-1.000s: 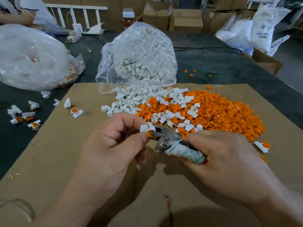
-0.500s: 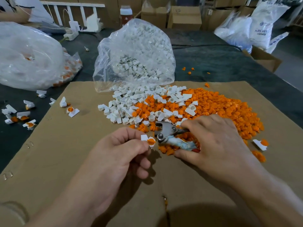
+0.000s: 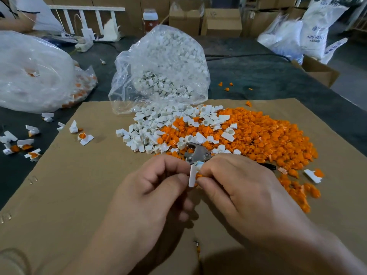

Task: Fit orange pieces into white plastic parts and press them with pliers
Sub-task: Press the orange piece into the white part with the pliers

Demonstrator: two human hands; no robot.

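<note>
Pliers off the part, both hands meeting on it again

Pliers [image 3: 196, 154] were squeezing a second ago. Now they point away under the right hand [image 3: 244, 195]; gripped or just lying, can't tell. That hand is back from the orange pile [image 3: 258, 139], its fingers pinching an orange piece [image 3: 198, 176] against the white part [image 3: 192, 175]. Left hand [image 3: 151, 193] fingers pinch the part above the cardboard [image 3: 79, 185]. Likely fitting; pressing comes next.

Single wide-angle head cam; faces forward and down across the cardboard sheet [image 3: 59, 195]; left hand [image 3: 147, 197] and right hand [image 3: 244, 193] close, bottom centre.
</note>
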